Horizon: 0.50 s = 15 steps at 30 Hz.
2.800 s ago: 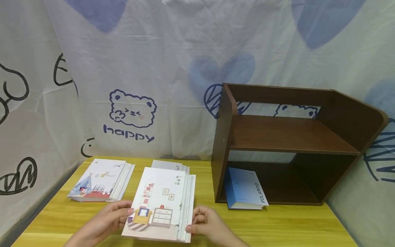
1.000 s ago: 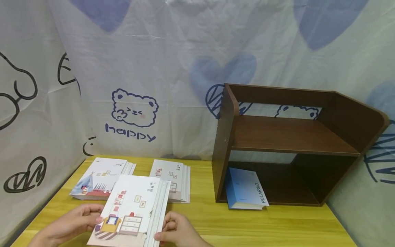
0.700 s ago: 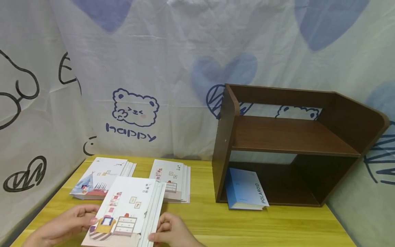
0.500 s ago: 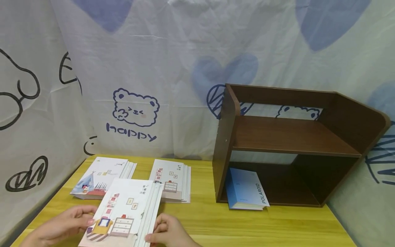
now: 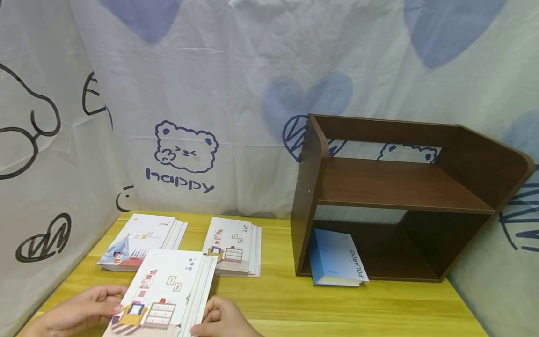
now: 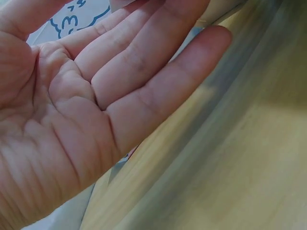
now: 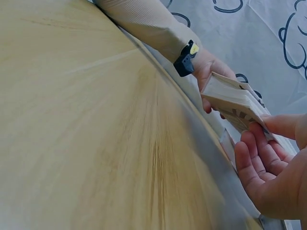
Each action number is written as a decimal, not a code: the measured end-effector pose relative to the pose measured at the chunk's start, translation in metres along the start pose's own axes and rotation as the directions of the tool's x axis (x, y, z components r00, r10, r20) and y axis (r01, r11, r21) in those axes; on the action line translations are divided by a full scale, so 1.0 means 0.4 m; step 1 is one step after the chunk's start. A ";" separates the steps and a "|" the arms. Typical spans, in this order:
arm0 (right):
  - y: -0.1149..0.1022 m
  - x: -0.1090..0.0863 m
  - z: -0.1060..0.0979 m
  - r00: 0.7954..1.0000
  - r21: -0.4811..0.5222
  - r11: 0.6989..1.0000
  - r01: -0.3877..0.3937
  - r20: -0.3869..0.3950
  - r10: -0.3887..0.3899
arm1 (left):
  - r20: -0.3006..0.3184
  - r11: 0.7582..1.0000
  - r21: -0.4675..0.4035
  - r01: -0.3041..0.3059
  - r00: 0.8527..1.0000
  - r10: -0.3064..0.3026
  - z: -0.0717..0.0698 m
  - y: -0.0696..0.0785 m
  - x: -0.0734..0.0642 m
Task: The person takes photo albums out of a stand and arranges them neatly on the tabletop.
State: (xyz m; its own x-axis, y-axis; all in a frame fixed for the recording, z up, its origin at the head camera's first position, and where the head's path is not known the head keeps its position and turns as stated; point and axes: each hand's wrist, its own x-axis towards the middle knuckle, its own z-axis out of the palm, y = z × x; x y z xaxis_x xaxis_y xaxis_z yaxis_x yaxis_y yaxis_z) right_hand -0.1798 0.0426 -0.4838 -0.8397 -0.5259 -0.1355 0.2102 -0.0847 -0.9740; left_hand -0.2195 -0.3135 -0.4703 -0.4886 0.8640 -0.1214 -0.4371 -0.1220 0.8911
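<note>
Both hands hold a white book (image 5: 166,285), its cover printed with a yellow armchair, a chest of drawers and small picture frames. The left hand (image 5: 80,309) pinches its left edge, thumb on the cover. At the right edge, the right hand (image 5: 225,318) grips it with the thumb on top and the fingers bent underneath. In the right wrist view the book (image 7: 235,100) is tilted above the table between both hands. The left wrist view shows mostly the left palm (image 6: 72,110), with the book almost wholly hidden.
Behind the held book lie a white book with a blue tent (image 5: 141,238) and another with an armchair print (image 5: 229,245). A dark brown two-tier shelf (image 5: 404,185) stands at the right; a blue POLAROID book (image 5: 334,257) leans out of its lower tier. Printed cloth (image 5: 236,93) hangs behind.
Both hands have carried the book left and nearer the body, uncovering the armchair book behind and partly overlapping the tent book. The grip looks the same, and the shelf has not moved.
</note>
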 end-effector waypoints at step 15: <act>0.009 0.000 0.004 0.997 -0.006 0.998 -0.070 0.044 0.070 | -0.010 0.994 0.084 0.074 0.997 -0.073 -0.006 -0.007 -0.010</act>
State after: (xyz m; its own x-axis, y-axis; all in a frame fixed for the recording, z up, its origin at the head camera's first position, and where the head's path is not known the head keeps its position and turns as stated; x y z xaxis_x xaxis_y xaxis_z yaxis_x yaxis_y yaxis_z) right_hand -0.1783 0.0407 -0.4871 -0.7998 -0.5675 -0.1955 0.2654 -0.0423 -0.9632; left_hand -0.2179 -0.3178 -0.4734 -0.4629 0.8656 -0.1910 -0.4075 -0.0165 0.9131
